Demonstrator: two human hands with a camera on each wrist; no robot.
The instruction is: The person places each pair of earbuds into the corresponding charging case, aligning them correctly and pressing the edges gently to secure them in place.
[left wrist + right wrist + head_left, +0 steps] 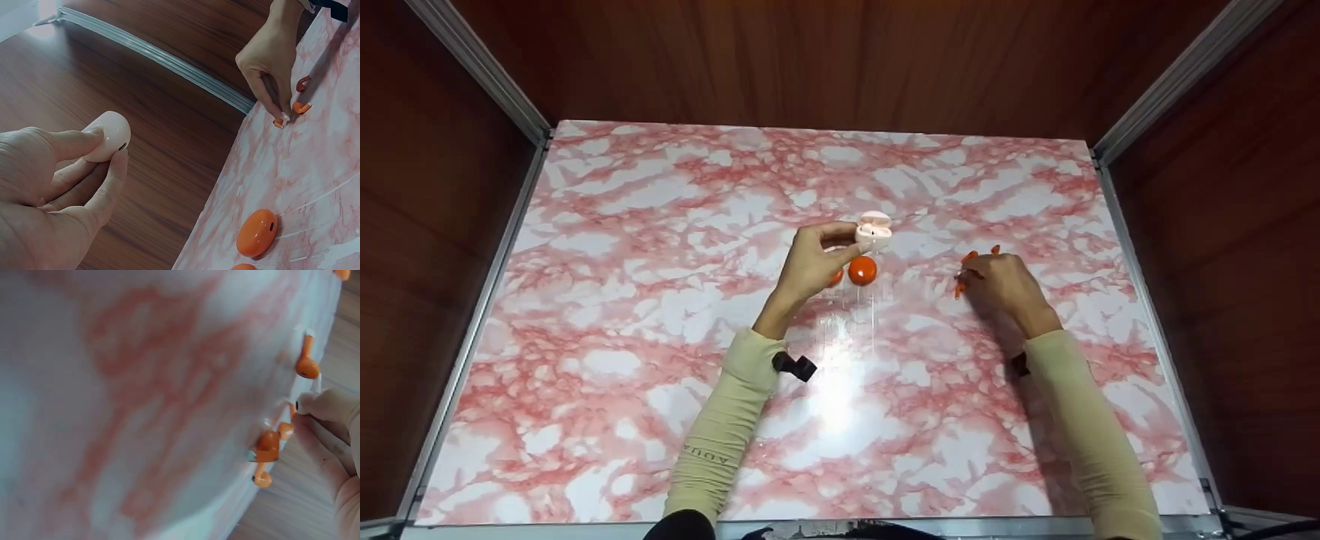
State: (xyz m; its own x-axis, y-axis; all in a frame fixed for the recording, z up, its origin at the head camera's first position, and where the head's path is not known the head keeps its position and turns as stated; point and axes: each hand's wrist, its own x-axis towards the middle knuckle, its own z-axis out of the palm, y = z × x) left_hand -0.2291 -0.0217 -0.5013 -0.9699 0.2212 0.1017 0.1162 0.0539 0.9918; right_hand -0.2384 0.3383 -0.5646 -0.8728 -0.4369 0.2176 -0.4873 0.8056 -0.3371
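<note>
1. Nearest, pale yellow sleeves cover both forearms, which converge as they reach forward over the marbled table.
2. The right hand points downward at the table, thumb and fingertips pinched together on what looks like an earbud — mostly hidden, so how it sits between them can't be judged. A light, straight lift would probably serve best, without brushing the loose orange earbuds near those fingers.
3. Between the hands, nearer the left, an orange case lies on the table; a second orange case shows only partly past the left hand.
4. The left hand holds the pale case above the table, clamped between thumb and fingers, lid raised at the far side. Gripping low on the body — clear of the lid — and staying level should help with seating a bud.
5. Farthest, a brown panel stands behind the table.
</note>
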